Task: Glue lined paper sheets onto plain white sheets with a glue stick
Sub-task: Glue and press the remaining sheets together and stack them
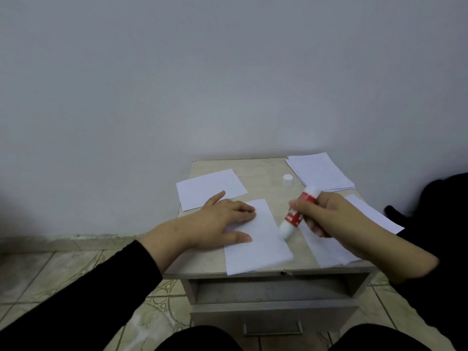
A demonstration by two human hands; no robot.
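A white sheet lies at the front middle of the small table. My left hand presses flat on the sheet's left part, fingers spread. My right hand grips a red-and-white glue stick, tilted, with its white tip down on the sheet's right edge. Under my right hand and forearm lies another sheet with faint lines.
The glue stick's white cap stands at the back middle. A stack of lined sheets sits at the back right, a plain white sheet at the back left. A dark bag lies right of the table. An open drawer slot is below.
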